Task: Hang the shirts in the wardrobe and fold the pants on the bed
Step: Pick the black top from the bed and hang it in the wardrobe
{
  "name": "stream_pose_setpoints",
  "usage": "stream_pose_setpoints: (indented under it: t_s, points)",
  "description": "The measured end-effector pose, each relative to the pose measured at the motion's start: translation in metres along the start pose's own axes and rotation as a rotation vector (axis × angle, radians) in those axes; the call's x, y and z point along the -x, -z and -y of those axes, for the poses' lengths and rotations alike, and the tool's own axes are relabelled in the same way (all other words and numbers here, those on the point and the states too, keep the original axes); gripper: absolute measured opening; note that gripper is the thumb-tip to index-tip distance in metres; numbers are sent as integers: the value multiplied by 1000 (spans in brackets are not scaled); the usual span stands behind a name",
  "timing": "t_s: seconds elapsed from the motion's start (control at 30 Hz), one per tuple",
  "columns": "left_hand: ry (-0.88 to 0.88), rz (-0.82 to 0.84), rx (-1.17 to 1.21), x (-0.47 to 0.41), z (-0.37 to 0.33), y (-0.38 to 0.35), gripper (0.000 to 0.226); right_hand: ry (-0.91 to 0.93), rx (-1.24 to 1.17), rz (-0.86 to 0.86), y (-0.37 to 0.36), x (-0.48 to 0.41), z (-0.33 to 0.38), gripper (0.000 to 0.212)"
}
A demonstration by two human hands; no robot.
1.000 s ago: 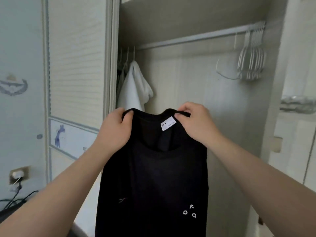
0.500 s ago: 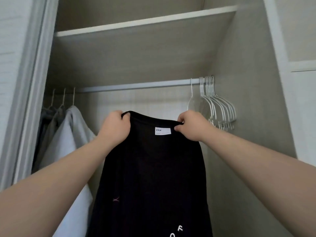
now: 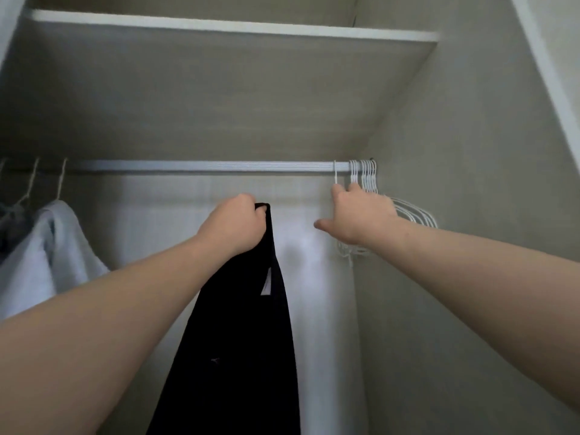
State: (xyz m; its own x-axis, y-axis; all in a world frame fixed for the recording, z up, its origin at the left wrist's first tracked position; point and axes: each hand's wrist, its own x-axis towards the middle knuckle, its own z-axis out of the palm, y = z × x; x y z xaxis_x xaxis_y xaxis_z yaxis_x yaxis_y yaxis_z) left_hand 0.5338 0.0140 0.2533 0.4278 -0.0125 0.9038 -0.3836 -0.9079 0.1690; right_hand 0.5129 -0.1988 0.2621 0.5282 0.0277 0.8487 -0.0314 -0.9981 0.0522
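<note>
While the left hand (image 3: 233, 226) grips the black shirt (image 3: 238, 340) by the collar, the right hand (image 3: 361, 215) reaches the white hangers (image 3: 414, 215).
Crowded hooks at the right end of the rail (image 3: 204, 166) could snag, pulling several hangers off; the shirt, dangling below mid-rail, might slip from one fist. Left fingers curl tight; right arm stretches out, thumb splayed, fingers among hanger necks, grip unclear.

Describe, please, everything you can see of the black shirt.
The black shirt looks like soft, matte fabric. It hangs straight down in a narrow drape, its top edge bunched in the left hand, whose fingers curl round it. A white label shows near the top, a tiny pale mark lower down. It is inside the wardrobe, below the rail; its lower end leaves the frame.
</note>
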Motion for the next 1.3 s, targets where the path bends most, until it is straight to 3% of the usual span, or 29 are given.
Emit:
stream_pose_setpoints:
  t_s: [0.07,0.27,0.37,0.67,0.87,1.3]
  points:
    - [0,9,-30,0,6,1,37,-104,-50,63,-3,-11,4,74]
    - [40,18,-85,6,26,8,37,-172,-99,149,-17,-33,9,53]
    - [58,32,-102,11,27,11,38,-171,-171,116,-20,-39,2,39]
    - [61,31,-44,22,39,10,36,-270,-545,-93,-12,-32,0,25]
    - [67,4,108,43,30,-3,39,-291,-772,-219,-8,0,-12,27]
    - [95,-31,136,94,-70,69,37,-257,-1414,-232,69,121,-53,17]
